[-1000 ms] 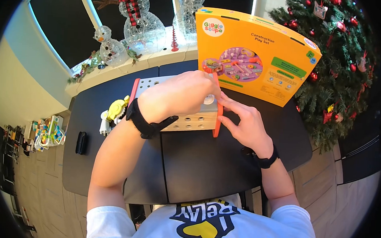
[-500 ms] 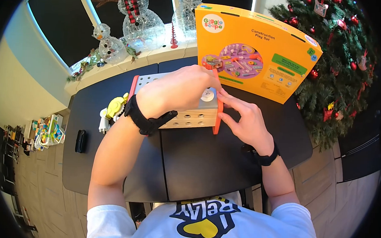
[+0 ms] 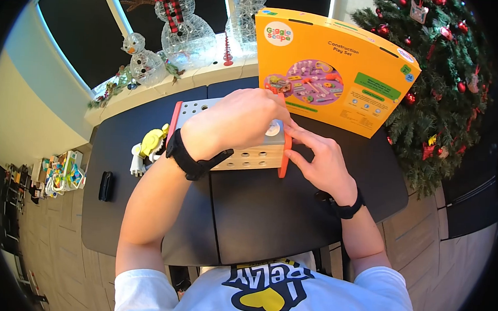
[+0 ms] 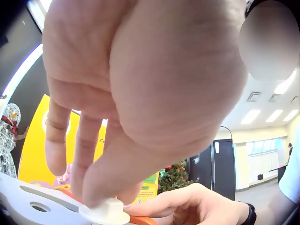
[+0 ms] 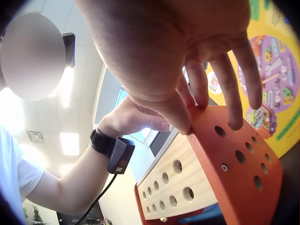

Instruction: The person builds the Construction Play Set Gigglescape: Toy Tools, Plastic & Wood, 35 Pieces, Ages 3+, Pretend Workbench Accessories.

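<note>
On the table stands a toy workbench (image 3: 254, 156) with a grey holed top, a pale wood front and red-orange end panels. My left hand (image 3: 234, 118) arches over its right end. In the left wrist view its thumb and fingertips pinch a white toy bolt (image 4: 105, 213) with a round flange, at the grey top (image 4: 28, 201). My right hand (image 3: 319, 159) rests against the right end panel (image 5: 229, 154), fingers extended along its top and outer face, thumb at the front edge. The bolt's lower part is hidden.
A tall yellow play-set box (image 3: 337, 75) stands just behind the workbench. To its left lie a yellow-green and white plastic toy (image 3: 151, 145) and a black case (image 3: 106, 186) on the dark table (image 3: 268, 218). A decorated tree (image 3: 431, 109) is at the right.
Both hands keep their places on the workbench. The head view shifts slightly up and back down; no object has visibly moved.
</note>
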`<state>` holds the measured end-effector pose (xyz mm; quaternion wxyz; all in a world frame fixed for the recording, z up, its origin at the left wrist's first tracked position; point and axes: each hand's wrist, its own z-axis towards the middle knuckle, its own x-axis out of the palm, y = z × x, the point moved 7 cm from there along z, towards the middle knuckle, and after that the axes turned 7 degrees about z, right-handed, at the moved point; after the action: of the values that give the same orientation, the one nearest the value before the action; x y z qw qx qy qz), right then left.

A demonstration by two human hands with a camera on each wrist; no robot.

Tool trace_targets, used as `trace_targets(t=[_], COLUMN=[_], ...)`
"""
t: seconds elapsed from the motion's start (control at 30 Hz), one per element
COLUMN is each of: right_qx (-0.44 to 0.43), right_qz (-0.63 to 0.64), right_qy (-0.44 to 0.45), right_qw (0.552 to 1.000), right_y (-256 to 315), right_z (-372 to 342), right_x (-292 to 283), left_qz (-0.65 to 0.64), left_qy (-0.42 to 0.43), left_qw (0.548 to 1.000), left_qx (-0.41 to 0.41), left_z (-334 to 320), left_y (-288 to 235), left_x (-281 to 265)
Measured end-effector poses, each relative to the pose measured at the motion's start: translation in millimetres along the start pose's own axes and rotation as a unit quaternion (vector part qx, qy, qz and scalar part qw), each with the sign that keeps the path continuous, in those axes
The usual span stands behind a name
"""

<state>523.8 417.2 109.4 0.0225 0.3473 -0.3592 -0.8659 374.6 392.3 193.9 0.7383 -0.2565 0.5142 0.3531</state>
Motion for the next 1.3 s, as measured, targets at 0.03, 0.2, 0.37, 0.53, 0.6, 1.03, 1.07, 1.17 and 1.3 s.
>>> trace_targets(t=[0.03, 0.2, 0.37, 0.53, 0.6, 1.03, 1.07, 1.17, 1.3], right_qx=[0.0, 0.008, -0.006, -0.005, 0.003, 0.015, 0.01, 0.002, 0.007], right_qz=[-0.002, 0.005, 0.005, 0.01, 0.01, 0.008, 0.011, 0.015, 0.016], right_qy=[0.0, -0.003, -0.008, -0.008, -0.006, 0.005, 0.0, -0.008, -0.005], right_qw=[1.0, 1.0, 1.0, 1.0, 1.0, 1.0, 1.0, 1.0, 1.0], right_y=[0, 3, 2, 1, 1, 2, 2, 2, 1], right_z=[0, 1, 1, 1, 0, 1, 1, 0, 0], right_x=[0, -1, -1, -1, 0, -1, -1, 0, 0], left_qz=[0.005, 0.081, 0.065, -0.041, -0.01, -0.073, -0.064, 0.019, 0.041], left_qy=[0.004, 0.094, 0.077, -0.056, -0.007, -0.029, -0.023, 0.12, 0.139], left_qw=[1.0, 0.983, 0.99, 0.998, 0.999, 0.997, 0.997, 0.983, 0.98], left_qx=[-0.021, -0.135, -0.1, 0.01, -0.045, -0.003, -0.022, -0.14, -0.14], left_z=[1, 7, 4, -3, 0, -1, 0, 4, 3], left_y=[-1, 3, 6, 4, 4, 4, 4, 8, 7], left_x=[-3, 4, 11, 6, 2, 6, 3, 8, 17])
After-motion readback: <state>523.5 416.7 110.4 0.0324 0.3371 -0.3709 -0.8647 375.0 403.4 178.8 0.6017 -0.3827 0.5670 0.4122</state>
